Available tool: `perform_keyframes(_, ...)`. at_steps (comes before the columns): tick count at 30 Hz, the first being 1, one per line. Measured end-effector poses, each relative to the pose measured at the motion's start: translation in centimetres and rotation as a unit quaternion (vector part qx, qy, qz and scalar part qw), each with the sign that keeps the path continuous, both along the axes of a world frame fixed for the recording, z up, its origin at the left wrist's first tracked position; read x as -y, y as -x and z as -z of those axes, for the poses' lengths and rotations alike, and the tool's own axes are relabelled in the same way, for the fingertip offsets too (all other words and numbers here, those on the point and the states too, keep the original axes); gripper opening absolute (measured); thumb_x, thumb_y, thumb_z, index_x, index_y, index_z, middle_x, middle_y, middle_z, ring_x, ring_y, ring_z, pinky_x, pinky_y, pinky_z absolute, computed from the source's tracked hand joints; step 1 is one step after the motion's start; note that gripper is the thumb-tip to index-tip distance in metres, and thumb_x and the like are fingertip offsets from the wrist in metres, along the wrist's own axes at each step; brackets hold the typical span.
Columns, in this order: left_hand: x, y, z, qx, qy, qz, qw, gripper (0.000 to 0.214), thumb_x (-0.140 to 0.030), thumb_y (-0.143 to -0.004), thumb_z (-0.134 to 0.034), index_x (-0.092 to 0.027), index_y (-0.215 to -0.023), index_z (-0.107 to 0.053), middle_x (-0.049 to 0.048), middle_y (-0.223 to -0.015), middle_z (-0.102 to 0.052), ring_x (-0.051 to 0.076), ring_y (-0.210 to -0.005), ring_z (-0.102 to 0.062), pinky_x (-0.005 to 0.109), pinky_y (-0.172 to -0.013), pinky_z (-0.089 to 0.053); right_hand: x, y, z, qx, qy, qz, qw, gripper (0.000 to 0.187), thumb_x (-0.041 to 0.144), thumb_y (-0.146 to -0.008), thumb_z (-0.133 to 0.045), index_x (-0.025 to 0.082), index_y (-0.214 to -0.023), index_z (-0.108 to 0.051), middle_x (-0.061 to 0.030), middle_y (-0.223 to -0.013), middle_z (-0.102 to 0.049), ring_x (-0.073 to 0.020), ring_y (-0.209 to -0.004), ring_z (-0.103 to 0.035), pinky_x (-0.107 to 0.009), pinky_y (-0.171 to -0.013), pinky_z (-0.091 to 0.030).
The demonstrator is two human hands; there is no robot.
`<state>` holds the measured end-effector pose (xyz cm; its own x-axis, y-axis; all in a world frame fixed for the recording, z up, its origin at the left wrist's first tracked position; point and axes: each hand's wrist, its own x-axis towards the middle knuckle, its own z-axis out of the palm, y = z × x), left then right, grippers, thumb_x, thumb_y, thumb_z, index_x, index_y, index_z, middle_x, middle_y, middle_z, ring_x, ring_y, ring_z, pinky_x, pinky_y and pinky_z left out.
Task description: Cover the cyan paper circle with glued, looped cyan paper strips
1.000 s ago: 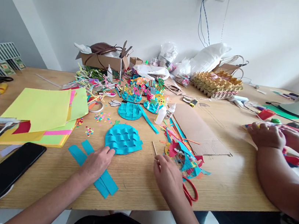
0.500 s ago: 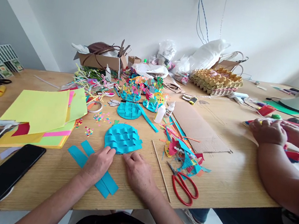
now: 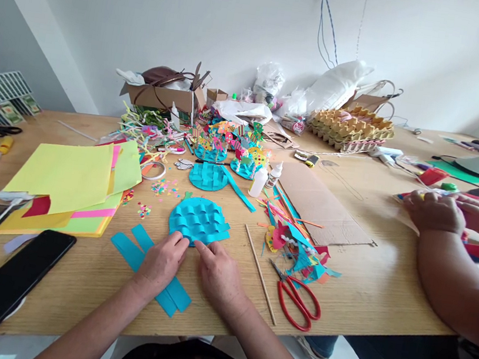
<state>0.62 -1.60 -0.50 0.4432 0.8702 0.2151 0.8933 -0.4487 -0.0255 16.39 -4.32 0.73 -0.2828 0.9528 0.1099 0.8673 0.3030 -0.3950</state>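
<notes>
A round woven blue paper piece (image 3: pixel 200 220) lies on the wooden table (image 3: pixel 225 284) in front of me. My left hand (image 3: pixel 160 262) rests over several blue paper strips (image 3: pixel 140 254), its fingertips touching the near edge of the woven piece. My right hand (image 3: pixel 218 271) lies beside it, fingers loosely curled, index finger touching the same edge. Neither hand holds anything. A thin wooden stick (image 3: pixel 260 274) and red-handled scissors (image 3: pixel 297 294) lie to the right of my right hand.
Yellow and green paper sheets (image 3: pixel 65 179) and a black phone (image 3: pixel 6 283) lie at left. Paper scraps (image 3: pixel 296 247), glue bottles (image 3: pixel 258 182), cardboard (image 3: pixel 320 206), more blue woven pieces (image 3: pixel 208 176) and egg trays (image 3: pixel 349 126) fill the middle. Another person's hands (image 3: pixel 437 212) work at right.
My right hand let go of the wooden stick, moved left to the woven blue piece, and now touches its near edge next to my left hand. The scissors came into full view.
</notes>
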Motion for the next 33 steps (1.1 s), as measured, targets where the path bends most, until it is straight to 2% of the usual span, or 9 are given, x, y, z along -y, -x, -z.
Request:
perform_keyframes(8,0.1,0.1,0.4,0.026,-0.009,0.022,0.999,0.021,-0.019,-0.090,-0.039,-0.019,-0.078,-0.057,0.0023,-0.081,-0.058,0.016,-0.071,-0.057,0.024,-0.060,-0.043,-0.5,0.9,-0.3,0.048,0.013,0.011,0.999,0.043,0.017,-0.086,-0.034,0.028,-0.125,-0.046,-0.0045,-0.091,-0.057,-0.0178,-0.077,-0.058,-0.024,-0.057,-0.040)
perform_keyframes(14,0.2,0.7,1.0,0.048,-0.035,0.050,0.997,0.027,-0.015,-0.091,-0.033,-0.018,-0.085,-0.060,0.0046,-0.090,-0.061,0.016,-0.077,-0.059,0.027,-0.068,-0.049,-0.4,0.8,-0.5,0.041,0.029,0.016,0.999,0.043,0.015,-0.085,-0.034,0.027,-0.125,-0.045,-0.0052,-0.093,-0.057,-0.0173,-0.079,-0.058,-0.023,-0.058,-0.040)
perform_keyframes(21,0.5,1.6,1.6,0.060,-0.070,0.113,0.989,0.034,-0.009,-0.090,-0.029,-0.013,-0.104,-0.059,0.0093,-0.100,-0.063,0.019,-0.090,-0.058,0.034,-0.078,-0.052,0.1,0.3,0.1,0.003,0.020,0.002,1.000,0.039,0.010,-0.083,-0.036,0.018,-0.118,-0.051,-0.0076,-0.095,-0.058,-0.0167,-0.084,-0.056,-0.022,-0.068,-0.041)
perform_keyframes(26,0.7,1.5,1.4,0.039,-0.070,0.113,0.990,0.033,-0.009,-0.089,-0.030,-0.013,-0.107,-0.058,0.0095,-0.101,-0.063,0.020,-0.088,-0.058,0.035,-0.079,-0.051,0.1,0.3,0.3,0.035,0.014,-0.015,0.999,0.036,0.011,-0.084,-0.037,0.017,-0.117,-0.052,-0.0077,-0.091,-0.059,-0.0178,-0.082,-0.056,-0.024,-0.067,-0.041)
perform_keyframes(33,0.5,1.5,1.7,0.042,-0.070,0.118,0.990,0.033,-0.010,-0.089,-0.032,-0.014,-0.109,-0.058,0.0092,-0.102,-0.063,0.020,-0.088,-0.058,0.035,-0.080,-0.050,-0.1,0.6,0.1,0.050,0.024,-0.011,0.998,0.031,0.013,-0.085,-0.038,0.020,-0.111,-0.053,-0.0069,-0.094,-0.060,-0.0189,-0.081,-0.057,-0.024,-0.064,-0.039)
